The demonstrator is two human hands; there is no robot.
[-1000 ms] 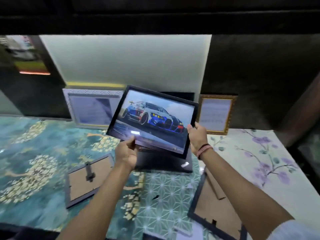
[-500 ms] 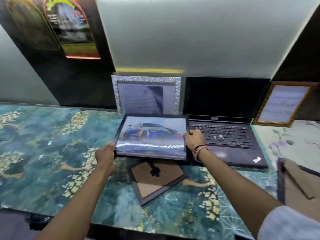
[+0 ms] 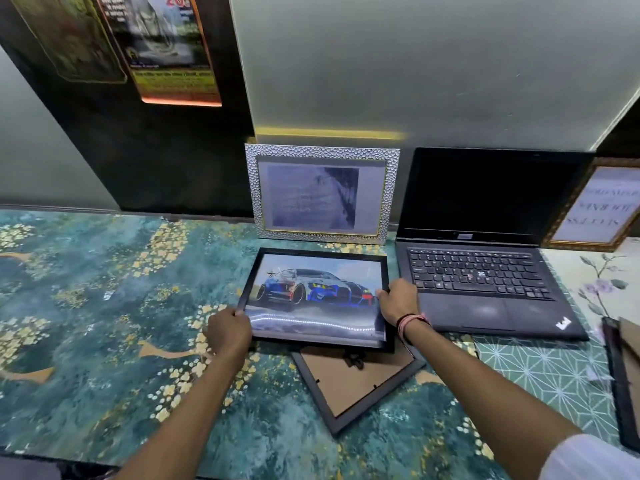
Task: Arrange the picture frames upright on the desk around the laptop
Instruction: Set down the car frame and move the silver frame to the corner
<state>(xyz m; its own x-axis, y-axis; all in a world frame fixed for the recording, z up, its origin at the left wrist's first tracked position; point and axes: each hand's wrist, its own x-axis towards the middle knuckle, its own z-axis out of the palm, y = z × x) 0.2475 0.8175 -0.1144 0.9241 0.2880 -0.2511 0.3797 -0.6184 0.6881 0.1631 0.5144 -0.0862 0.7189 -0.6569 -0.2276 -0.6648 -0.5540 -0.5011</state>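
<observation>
Car-picture frame (image 3: 317,297): black, tilted back, just left of the open laptop (image 3: 485,268), in front of the silver frame (image 3: 320,194).
Left hand (image 3: 230,332): fingers closed on the car frame's near-left corner.
Right hand (image 3: 398,301): pinching its right edge.
Silver frame: upright against the far wall.
Gold frame (image 3: 594,207): upright, right of the laptop.
Face-down frame (image 3: 358,381): flat on the desk (image 3: 86,306), partly under the car frame.

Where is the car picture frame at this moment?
In the head view the car picture frame is centre frame, held by the left hand and right hand, in front of the silver frame, left of the laptop.
</observation>
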